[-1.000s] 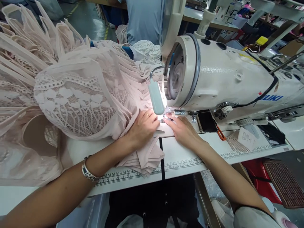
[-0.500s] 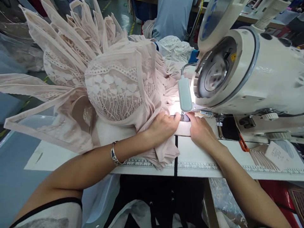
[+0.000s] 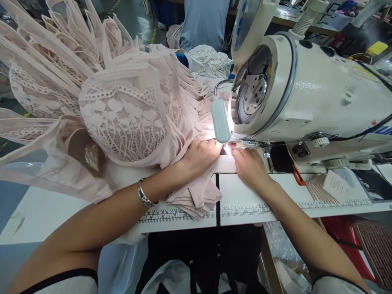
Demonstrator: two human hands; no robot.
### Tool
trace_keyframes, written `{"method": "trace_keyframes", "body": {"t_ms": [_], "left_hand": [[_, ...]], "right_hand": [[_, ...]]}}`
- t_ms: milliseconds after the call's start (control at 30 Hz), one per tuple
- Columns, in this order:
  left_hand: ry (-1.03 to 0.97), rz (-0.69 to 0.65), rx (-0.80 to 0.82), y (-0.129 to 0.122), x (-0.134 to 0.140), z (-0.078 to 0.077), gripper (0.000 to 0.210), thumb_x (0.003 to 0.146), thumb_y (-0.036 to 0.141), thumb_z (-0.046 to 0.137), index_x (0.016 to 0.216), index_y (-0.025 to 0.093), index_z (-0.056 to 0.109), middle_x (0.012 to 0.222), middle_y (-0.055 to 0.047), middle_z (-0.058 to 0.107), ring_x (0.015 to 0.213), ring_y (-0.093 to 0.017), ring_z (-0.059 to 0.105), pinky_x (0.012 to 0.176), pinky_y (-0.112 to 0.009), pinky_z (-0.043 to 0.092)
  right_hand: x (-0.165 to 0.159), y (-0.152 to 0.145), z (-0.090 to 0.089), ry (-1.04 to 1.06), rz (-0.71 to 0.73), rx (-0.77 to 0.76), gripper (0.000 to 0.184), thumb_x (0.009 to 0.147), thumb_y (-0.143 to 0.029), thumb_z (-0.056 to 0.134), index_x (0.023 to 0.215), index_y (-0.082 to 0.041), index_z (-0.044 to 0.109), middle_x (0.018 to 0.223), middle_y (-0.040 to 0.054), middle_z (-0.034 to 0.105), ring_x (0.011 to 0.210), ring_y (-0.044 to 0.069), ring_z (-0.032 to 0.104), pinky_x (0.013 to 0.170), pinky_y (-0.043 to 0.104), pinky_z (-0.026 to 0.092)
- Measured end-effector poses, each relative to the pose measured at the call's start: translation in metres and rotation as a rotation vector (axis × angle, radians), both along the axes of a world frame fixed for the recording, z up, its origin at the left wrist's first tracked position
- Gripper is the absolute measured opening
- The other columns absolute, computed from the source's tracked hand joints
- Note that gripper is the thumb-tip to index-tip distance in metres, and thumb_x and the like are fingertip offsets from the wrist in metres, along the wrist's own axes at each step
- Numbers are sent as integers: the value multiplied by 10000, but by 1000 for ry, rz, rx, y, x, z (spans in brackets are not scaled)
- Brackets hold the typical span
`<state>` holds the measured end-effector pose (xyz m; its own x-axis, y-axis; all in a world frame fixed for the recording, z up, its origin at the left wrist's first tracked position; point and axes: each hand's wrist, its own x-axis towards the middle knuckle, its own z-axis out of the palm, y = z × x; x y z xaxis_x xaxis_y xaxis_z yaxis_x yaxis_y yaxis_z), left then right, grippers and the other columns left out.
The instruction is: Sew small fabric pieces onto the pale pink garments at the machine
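Observation:
At the needle area of a white sewing machine [image 3: 318, 94], my two hands work close together under a bright light. My left hand [image 3: 202, 155], a silver bracelet at its wrist, is closed on pale pink bra fabric, its fingertips beside the presser foot. My right hand [image 3: 249, 165] is closed on the other side of the foot, thumb and fingers together; glare and the fingers hide what is in its grip. Pale pink lace bras [image 3: 122, 118] lie heaped left of the needle. Layered fabric ends [image 3: 196, 200] hang below my left hand to the table's front edge.
A small green lamp [image 3: 220, 120] hangs just above my fingers. A ruler strip [image 3: 245, 210] runs along the front edge. To the right lie a dark phone-like object [image 3: 281, 157], an orange-handled tool [image 3: 298, 175] and a stack of tags [image 3: 324, 188]. White lace [image 3: 210, 61] is piled behind.
The view has turned right, so everything sits further left. My hands have drawn nearer each other at the presser foot. The machine's round end disc, blurred before, now shows its holes sharply.

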<state>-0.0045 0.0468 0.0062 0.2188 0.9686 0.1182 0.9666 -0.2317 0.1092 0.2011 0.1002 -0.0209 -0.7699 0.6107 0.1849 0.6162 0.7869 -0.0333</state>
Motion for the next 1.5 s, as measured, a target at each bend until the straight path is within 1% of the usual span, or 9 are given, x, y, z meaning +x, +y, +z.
{"method": "trace_keyframes", "body": {"t_ms": [133, 233, 433, 567, 800, 1000, 1167, 1267, 1500], "left_hand": [[28, 10, -20, -8, 0, -3, 336, 896, -42, 341, 943, 137, 620, 754, -87, 659, 633, -215, 604, 565, -317, 316], [43, 37, -20, -6, -1, -7, 296, 889, -39, 374, 926, 132, 612, 715, -72, 645, 590, -197, 570, 588, -309, 312], [33, -5, 24, -2, -5, -11, 293, 903, -18, 374, 970, 149, 605, 643, -28, 584, 566, -181, 538, 550, -304, 273], [26, 68, -32, 1, -4, -12, 269, 921, 14, 410, 1036, 145, 615, 722, -53, 639, 588, -188, 562, 599, -313, 341], [27, 135, -222, 2, 1, 6, 315, 966, 86, 422, 1226, 164, 581, 892, -82, 682, 728, -218, 638, 711, -326, 427], [76, 131, -280, 2, 3, 17, 308, 941, 61, 417, 1160, 178, 599, 1012, -89, 694, 742, -202, 636, 682, -304, 433], [97, 116, -237, -1, 4, 15, 293, 931, 43, 411, 1119, 156, 605, 999, -104, 707, 747, -213, 657, 676, -314, 451], [84, 72, -180, -7, -1, 12, 295, 932, 30, 379, 1086, 143, 603, 905, -94, 703, 735, -218, 655, 668, -322, 459], [45, -104, 121, -23, -16, -6, 295, 904, -9, 353, 890, 172, 585, 770, -55, 628, 697, -218, 594, 627, -328, 413]], "right_hand": [[-1, -3, 0, -17, -20, 60, 392, 995, -160, 339, 1244, -188, 640, 1108, 137, 729, 946, 297, 639, 885, 470, 509], [-2, -4, 1, -43, -43, 41, 439, 979, -140, 349, 1322, -161, 622, 1206, 146, 719, 995, 307, 648, 904, 478, 508], [-2, -4, 2, -46, -43, -31, 485, 948, -130, 379, 1351, -198, 639, 1344, 128, 674, 1102, 320, 630, 935, 496, 499], [-5, -6, 6, -71, -72, -27, 536, 904, -71, 397, 1369, -174, 641, 1339, 136, 681, 1077, 317, 636, 929, 493, 496], [-14, -13, 19, -187, -108, -45, 631, 849, 26, 368, 1406, -146, 610, 1348, 134, 677, 1092, 295, 642, 958, 461, 474], [-13, -13, 23, -243, -131, -117, 699, 829, 51, 362, 1449, -195, 569, 1402, 109, 647, 1192, 307, 610, 1067, 516, 386], [-17, -13, 24, -252, -157, -169, 717, 848, 48, 331, 1491, -206, 524, 1422, 115, 628, 1118, 289, 637, 1120, 545, 310], [-18, -14, 25, -259, -163, -187, 706, 874, 35, 318, 1515, -203, 493, 1386, 132, 645, 1145, 296, 625, 1137, 566, 276], [-19, -15, 22, -243, -166, -166, 698, 899, 20, 285, 1523, -230, 474, 1289, 126, 674, 1073, 290, 636, 1152, 575, 229]]}}
